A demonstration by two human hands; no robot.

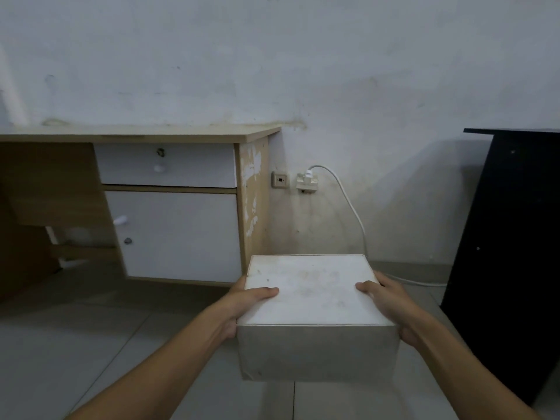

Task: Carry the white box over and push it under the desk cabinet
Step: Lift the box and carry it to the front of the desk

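Observation:
I hold a white box [315,301] with a stained lid in front of me, above the tiled floor. My left hand [245,301] grips its left side, thumb lying on the lid. My right hand [388,301] grips the right side the same way. The desk cabinet [178,234], with a white drawer and a white door in a light wooden frame, stands ahead and to the left against the wall. The box's far left corner overlaps the cabinet's lower right corner in the view. A dark, narrow gap runs under the cabinet.
A black panel [509,237] leans at the right. A white cable [351,207] runs from a wall socket [307,183] down along the floor behind the box. The desk's knee space [45,213] opens at the far left. Grey floor tiles [91,344] spread below.

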